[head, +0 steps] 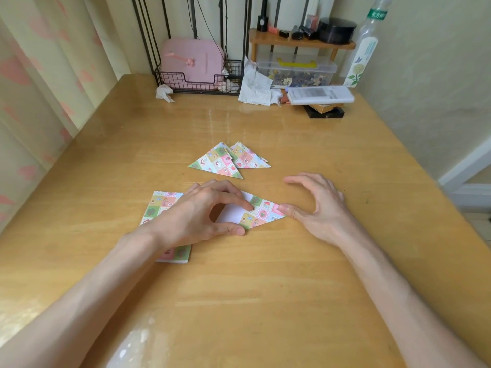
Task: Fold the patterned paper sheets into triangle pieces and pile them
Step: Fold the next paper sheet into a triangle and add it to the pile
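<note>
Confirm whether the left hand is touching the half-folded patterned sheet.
Touching. The head view shows the left hand with its index fingertip pressed on the half-folded sheet and its thumb at the sheet's near edge.

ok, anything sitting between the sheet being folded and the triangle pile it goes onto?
Nothing visible. Only bare table separates the half-folded sheet from the triangle pile just beyond it. The left hand rests on the sheet and the right hand touches its right corner.
</note>
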